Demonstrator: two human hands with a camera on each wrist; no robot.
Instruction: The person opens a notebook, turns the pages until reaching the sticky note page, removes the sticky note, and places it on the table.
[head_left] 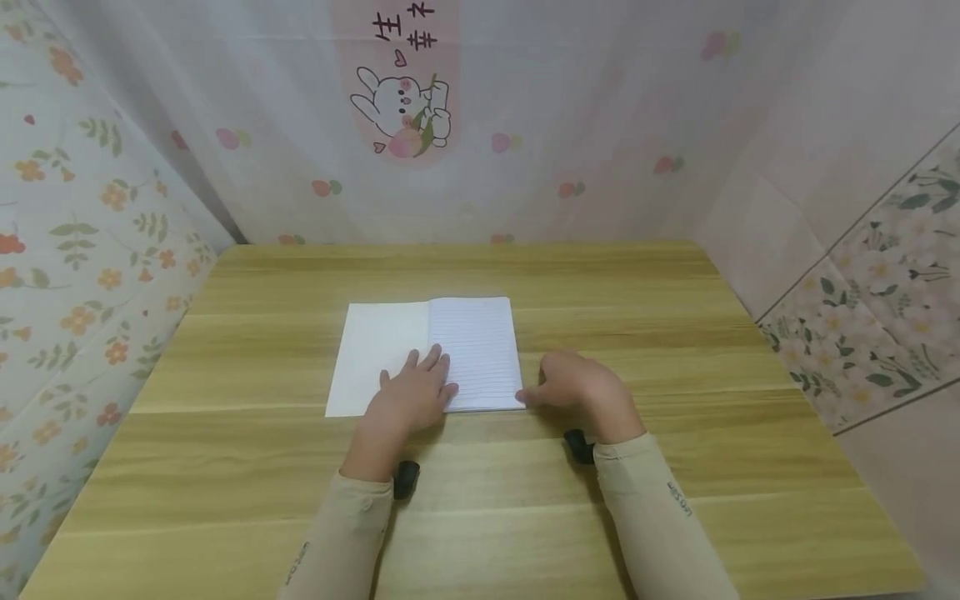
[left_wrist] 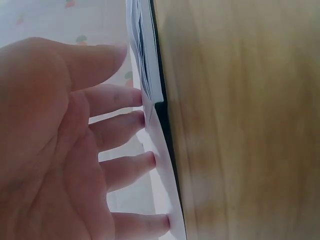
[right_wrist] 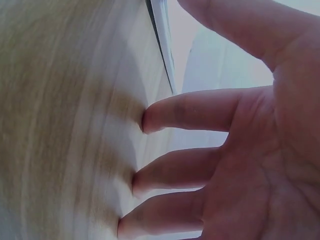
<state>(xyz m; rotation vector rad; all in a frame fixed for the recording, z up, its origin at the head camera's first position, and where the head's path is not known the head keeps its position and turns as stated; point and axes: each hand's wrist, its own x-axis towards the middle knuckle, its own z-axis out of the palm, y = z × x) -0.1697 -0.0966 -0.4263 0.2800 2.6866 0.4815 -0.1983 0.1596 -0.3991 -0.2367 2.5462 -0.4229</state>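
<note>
An open notebook [head_left: 450,333] lies flat on the wooden table [head_left: 675,333], a blank white page on the left and a lined page on the right. My left hand [head_left: 417,392] presses flat on it near the spine at its near edge, fingers straight; in the left wrist view the fingertips [left_wrist: 145,120] touch the white page [left_wrist: 160,150]. My right hand [head_left: 577,388] rests on the table just right of the notebook's near right corner, its fingertips [right_wrist: 145,120] touching the wood [right_wrist: 65,125] with fingers extended and holding nothing. The notebook's edge [right_wrist: 162,40] shows above them.
Patterned sheets wall the table in: floral print at left [head_left: 82,250], a rabbit picture at the back [head_left: 401,108], flowers at right [head_left: 877,333]. Bare wood surrounds the notebook on all sides.
</note>
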